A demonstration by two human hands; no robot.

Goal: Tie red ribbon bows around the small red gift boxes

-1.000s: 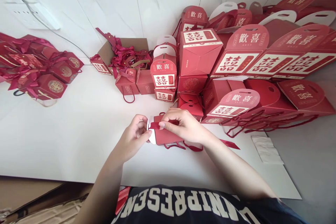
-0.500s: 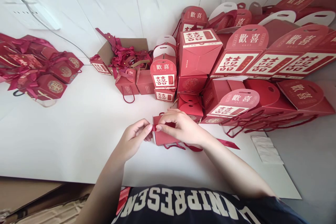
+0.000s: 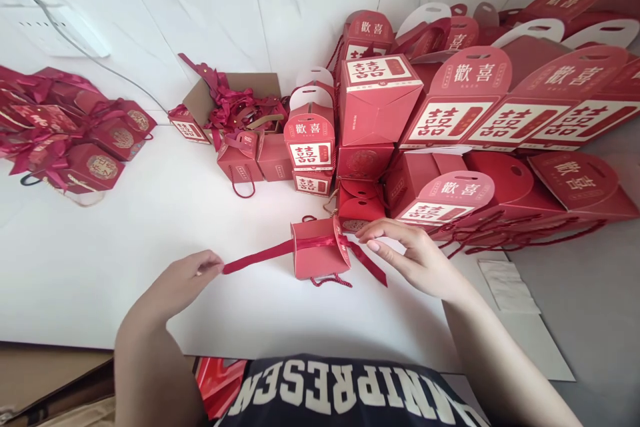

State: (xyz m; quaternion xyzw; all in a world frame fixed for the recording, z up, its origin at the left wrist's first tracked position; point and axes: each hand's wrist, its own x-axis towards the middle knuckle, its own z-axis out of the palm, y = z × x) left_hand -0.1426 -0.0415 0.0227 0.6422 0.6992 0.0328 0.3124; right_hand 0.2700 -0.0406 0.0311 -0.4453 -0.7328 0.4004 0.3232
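A small red gift box (image 3: 320,261) stands on the white table in front of me, with a dark red ribbon (image 3: 260,257) passing through its top. My left hand (image 3: 193,273) pinches one end of that ribbon, pulled out nearly straight to the left of the box. At the box's right side hangs the other ribbon tail (image 3: 371,267). Just above this tail is my right hand (image 3: 407,255), thumb and fingers apart, with nothing visible held. A twisted cord handle (image 3: 331,280) lies at the box's near side.
Stacked red boxes (image 3: 450,120) fill the right and back right. An open carton (image 3: 270,83) of ribbon bows stands by the wall. Boxes with bows (image 3: 95,167) are grouped at the left. A white tissue pack (image 3: 509,287) lies right; a cable (image 3: 100,53) runs down the wall.
My left hand has moved left, drawing the ribbon out through the box top. My right hand has come off the box and shifted right. The right ribbon tail is shorter.
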